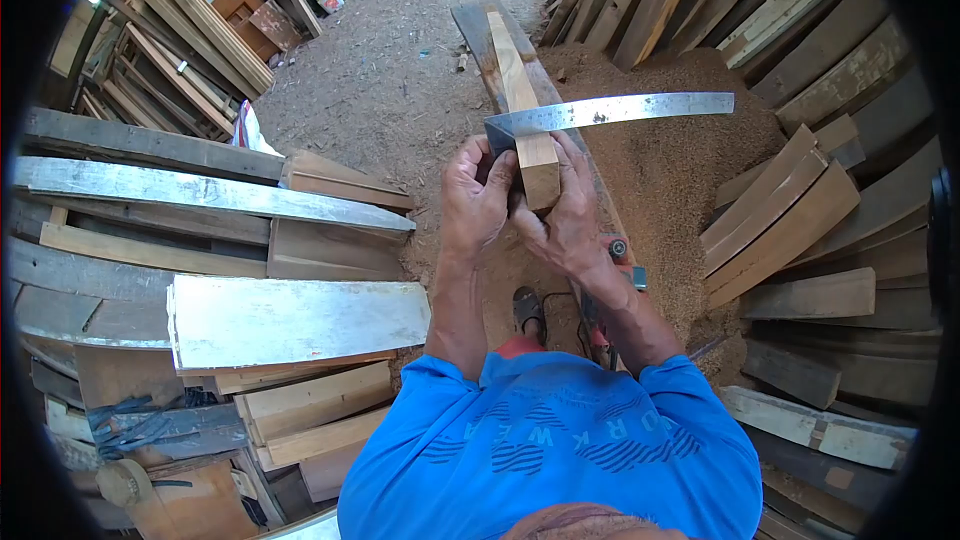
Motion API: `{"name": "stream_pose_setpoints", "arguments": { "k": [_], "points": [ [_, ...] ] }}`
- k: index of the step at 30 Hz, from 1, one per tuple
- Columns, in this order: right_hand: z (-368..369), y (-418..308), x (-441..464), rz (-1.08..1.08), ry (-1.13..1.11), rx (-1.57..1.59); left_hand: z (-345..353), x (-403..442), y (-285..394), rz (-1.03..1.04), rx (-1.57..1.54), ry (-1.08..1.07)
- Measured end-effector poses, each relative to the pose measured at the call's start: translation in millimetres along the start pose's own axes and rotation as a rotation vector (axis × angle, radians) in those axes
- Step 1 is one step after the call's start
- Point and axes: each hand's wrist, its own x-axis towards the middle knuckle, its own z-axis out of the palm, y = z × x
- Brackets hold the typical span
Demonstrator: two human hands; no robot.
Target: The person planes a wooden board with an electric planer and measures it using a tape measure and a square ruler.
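A metal try square with a dark stock [497, 132] lies across a long light wooden bar [516, 80], its ruled blade [650, 110] reaching out to the right. My left hand [478, 190] is closed round the dark stock at the bar's left side, thumb against it. Under and along the right side of the bar's near end, my right hand [565, 202] grips the wood, its fingers curled round it. The bar's far part rests on a narrow, weathered plank [470, 28] that runs away from me.
Stacked boards [300, 320] line the left side, with more timber [780, 220] on the right. Sawdust [650, 140] covers the ground beside the plank. A red and black power tool [617, 248] sits below my right forearm. A sandalled foot [528, 310] shows below.
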Motion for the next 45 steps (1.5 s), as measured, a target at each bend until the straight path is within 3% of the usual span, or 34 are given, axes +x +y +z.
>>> {"name": "stream_pose_setpoints", "arguments": {
  "k": [6, 9, 12, 19, 26, 29, 45],
  "points": [
    [0, -2, -2, -0.01, -0.02, -0.018, -3, -1, 3, 0.02, 0.014, -0.028],
    [-1, -2, -2, 0.012, -0.034, -0.01, -9, 2, -17, 0.128, 0.115, 0.002],
    [-2, -4, -3, 0.021, -0.047, 0.003, -12, 15, -40, 0.183, 0.218, 0.121],
    [1, -8, -4, 0.0, -0.099, 0.024, -60, 162, -162, 0.148, 0.103, 0.271],
    [-1, -8, -1, 0.026, -0.203, -0.023, -83, 275, -273, -0.004, 0.138, 0.223],
    [-6, -11, 6, 0.059, -0.228, -0.038, -76, 298, -303, 0.043, 0.004, 0.249],
    [-8, -5, 12, 0.055, -0.174, 0.022, -72, 296, -281, 0.0, 0.007, 0.203]
  ]
}}
